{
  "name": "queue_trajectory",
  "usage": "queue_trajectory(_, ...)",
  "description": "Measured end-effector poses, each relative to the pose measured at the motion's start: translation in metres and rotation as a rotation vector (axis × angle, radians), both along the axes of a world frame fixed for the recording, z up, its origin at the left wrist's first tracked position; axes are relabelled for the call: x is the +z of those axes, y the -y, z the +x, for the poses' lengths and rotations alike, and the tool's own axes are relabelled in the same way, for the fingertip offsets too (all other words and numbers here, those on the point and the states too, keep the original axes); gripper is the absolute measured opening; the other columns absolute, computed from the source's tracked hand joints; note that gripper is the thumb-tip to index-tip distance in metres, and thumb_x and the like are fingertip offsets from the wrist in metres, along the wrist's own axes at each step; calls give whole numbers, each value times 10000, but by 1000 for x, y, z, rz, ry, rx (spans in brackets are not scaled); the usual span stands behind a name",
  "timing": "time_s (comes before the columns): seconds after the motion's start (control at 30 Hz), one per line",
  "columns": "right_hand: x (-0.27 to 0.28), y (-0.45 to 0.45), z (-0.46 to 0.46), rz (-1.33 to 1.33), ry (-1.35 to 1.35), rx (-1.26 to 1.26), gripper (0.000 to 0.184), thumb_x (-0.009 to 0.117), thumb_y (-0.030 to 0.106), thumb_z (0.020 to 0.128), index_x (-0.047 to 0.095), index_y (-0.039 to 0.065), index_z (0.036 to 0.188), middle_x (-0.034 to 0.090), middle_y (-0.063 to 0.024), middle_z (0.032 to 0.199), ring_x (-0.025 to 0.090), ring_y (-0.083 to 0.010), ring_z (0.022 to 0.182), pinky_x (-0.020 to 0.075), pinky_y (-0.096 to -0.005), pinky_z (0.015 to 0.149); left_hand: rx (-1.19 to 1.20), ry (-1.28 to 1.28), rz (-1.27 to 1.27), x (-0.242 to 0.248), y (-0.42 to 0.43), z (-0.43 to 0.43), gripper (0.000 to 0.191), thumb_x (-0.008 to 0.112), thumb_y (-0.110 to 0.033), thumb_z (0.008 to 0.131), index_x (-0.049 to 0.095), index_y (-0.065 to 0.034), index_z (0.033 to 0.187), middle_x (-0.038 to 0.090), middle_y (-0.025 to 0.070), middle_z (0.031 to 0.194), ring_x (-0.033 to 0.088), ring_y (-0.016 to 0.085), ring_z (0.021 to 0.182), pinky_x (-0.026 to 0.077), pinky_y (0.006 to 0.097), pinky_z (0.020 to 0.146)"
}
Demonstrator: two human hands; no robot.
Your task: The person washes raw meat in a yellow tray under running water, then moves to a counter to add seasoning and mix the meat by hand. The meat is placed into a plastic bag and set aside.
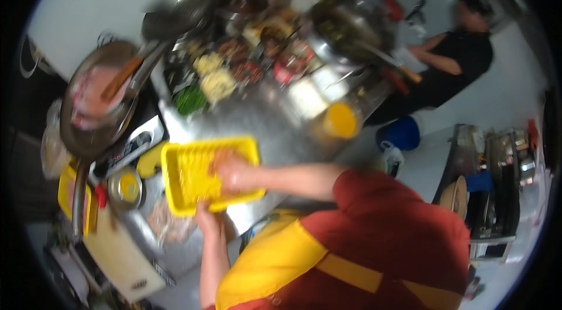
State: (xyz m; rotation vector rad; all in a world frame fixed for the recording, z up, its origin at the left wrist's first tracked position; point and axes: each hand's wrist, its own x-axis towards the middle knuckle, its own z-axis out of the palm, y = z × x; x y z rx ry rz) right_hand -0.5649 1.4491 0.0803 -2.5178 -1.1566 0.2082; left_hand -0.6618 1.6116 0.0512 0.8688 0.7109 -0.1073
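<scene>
A yellow plastic tray (189,169) with a ribbed bottom is tilted over the steel worktop. My left hand (207,217) grips its near rim. My right hand (232,171) reaches inside, against the tray's wet-looking bottom; blur hides whether its fingers hold anything. Below and left of the tray, pale raw meat (169,222) in what looks like clear plastic lies on the steel surface. A metal bowl (126,188) with something yellow in it stands left of the tray.
A large wok (88,143) with pinkish contents and a wooden-handled utensil sits at left, near a cutting board (125,257). Chopped greens (190,100), several ingredient bowls, white containers (307,98) and a yellow-lidded container (340,120) stand beyond. A person in black (461,55) works at upper right.
</scene>
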Motion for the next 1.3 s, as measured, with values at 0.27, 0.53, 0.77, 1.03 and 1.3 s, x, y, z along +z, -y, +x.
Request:
queue_trajectory(0.27,13,27,8,224,126,-66,258,657,211,869,692,110,1104,580,-175,1210,570,-365,1089,475,-433,942,173,29,104,-13,3,-1,524,479,-44,792,449,-13,1314,578,130,1179,640,277,966,567,387,660)
queue_trajectory(0.53,-15,-3,15,507,-1097,-383,422,735,94,775,624,27,1176,642,-211,1157,652,-324,1038,520,-380,873,197,56,117,-9,11,0,504,475,-27,785,467,-7,1289,596,115,1117,647,256,892,553,355,613)
queue_trajectory(0.77,-3,23,-6,-201,-160,37,407,580,124,910,556,45,1309,503,-214,1379,543,-406,1195,476,-446,974,111,22,130,-19,0,-2,479,475,-31,783,477,-6,1262,598,117,1047,627,236,783,520,343,548)
queue_trajectory(1.03,-4,11,19,359,-827,-155,332,596,202,902,645,82,1207,549,-180,1320,538,-422,1210,475,-432,955,173,44,110,-11,7,-1,499,474,-22,772,472,11,1269,584,120,1102,627,266,934,554,380,713)
queue_trajectory(1.3,17,2,1,-36,-113,286,350,644,230,848,676,108,1176,577,-147,1266,526,-322,1191,383,-447,1023,123,61,165,-2,1,1,516,464,-5,768,469,12,1284,580,124,1146,619,275,989,555,394,794)
